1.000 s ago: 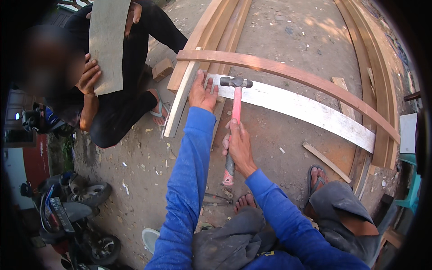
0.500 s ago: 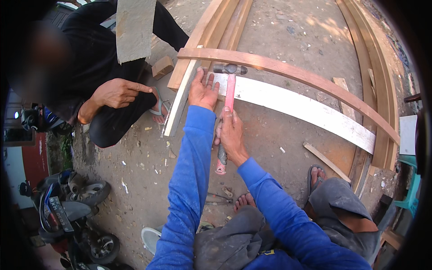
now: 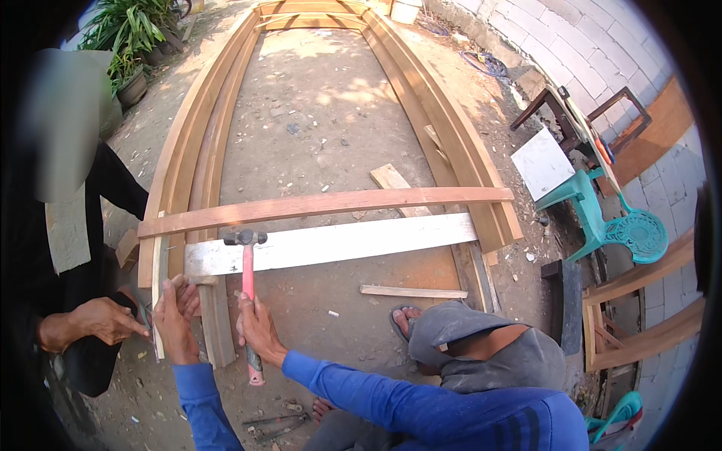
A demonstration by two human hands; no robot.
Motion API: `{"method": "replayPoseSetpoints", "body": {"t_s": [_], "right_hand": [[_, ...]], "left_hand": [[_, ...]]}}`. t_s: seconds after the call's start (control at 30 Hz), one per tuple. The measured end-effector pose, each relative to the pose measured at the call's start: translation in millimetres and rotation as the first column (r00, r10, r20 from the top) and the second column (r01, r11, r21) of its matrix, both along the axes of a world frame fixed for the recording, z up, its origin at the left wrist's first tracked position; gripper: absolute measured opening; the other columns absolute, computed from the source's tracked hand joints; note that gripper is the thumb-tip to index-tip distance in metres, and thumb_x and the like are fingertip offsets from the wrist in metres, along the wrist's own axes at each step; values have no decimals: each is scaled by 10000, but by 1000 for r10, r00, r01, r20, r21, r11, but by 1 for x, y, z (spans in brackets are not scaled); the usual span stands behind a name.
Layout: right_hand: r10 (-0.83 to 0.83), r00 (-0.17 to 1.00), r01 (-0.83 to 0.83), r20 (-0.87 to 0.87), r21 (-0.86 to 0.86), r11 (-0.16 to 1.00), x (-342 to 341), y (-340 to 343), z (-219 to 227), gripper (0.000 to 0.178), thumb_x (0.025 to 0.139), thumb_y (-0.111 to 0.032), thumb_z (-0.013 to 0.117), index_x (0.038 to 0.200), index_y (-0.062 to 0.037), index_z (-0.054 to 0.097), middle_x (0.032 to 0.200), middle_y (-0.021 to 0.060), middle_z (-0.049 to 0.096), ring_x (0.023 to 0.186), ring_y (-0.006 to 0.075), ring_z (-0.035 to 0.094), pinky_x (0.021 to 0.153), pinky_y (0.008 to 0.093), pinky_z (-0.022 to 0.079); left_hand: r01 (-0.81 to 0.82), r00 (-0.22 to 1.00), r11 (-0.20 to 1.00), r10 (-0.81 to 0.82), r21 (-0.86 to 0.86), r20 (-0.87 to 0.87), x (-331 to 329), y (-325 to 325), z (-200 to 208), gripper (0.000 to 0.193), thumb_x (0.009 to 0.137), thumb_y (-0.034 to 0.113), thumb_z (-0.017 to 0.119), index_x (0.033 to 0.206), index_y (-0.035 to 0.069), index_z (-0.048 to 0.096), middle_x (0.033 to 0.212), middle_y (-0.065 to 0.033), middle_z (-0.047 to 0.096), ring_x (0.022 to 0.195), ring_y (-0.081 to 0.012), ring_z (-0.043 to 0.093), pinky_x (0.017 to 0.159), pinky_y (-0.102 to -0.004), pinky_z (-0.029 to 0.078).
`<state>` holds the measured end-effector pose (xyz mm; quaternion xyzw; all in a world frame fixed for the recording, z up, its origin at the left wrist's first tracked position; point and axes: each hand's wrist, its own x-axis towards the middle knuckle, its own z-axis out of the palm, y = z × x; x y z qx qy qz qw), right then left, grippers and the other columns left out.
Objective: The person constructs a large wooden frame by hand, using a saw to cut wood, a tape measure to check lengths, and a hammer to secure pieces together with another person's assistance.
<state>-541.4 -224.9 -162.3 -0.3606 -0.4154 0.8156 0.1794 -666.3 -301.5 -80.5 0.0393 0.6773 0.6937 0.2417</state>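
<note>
My right hand [image 3: 261,329] is closed round the handle of a hammer [image 3: 248,274], which has a dark metal head and a pink, worn grip. The hammer's head is over a white board [image 3: 338,244] that lies across the wooden frame. Beside a narrow upright-looking wood strip [image 3: 159,316] at the left, my left hand [image 3: 177,319] is open, fingers apart and slightly bent, with nothing in it. A thin nail [image 3: 174,246] appears to stick out near the strip's upper end. A reddish wooden bar [image 3: 331,203] crosses the frame just beyond the white board.
Long timbers of the wooden frame [image 3: 177,150] run away from me. A co-worker crouches at left, a hand [image 3: 105,321] pointing toward the strip. Another wood strip [image 3: 414,291], pliers-like tools [image 3: 282,425] and chips lie on the ground. A turquoise chair [image 3: 587,214] stands at right.
My view has swung right and up, showing the frame's far end and the block wall. The hammer stays in my right hand; my left hand remains open near the strip.
</note>
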Motion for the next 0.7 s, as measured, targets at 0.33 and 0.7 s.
{"method": "replayPoseSetpoints", "body": {"t_s": [0.33,0.7], "right_hand": [[-8,994,-3,-113,-103,995,7,-16,33,413,1047,-481,415,1024,-71,456,591,-13,414,451,106,435,435,279,407],[-103,988,84,-117,-158,984,-4,-18,66,261,1024,-380,479,970,-126,458,586,-8,455,444,117,468,408,269,402]], "left_hand": [[-499,460,644,-369,-579,-807,-23,-73,-31,530,822,263,766,1209,-47,577,1238,-269,618,1177,-421,577,992,-490,453],[-133,841,256,-482,-958,-245,-27,-45,-1,588,704,244,820,1204,14,613,1149,-259,680,1091,-425,655,939,-502,530]]}}
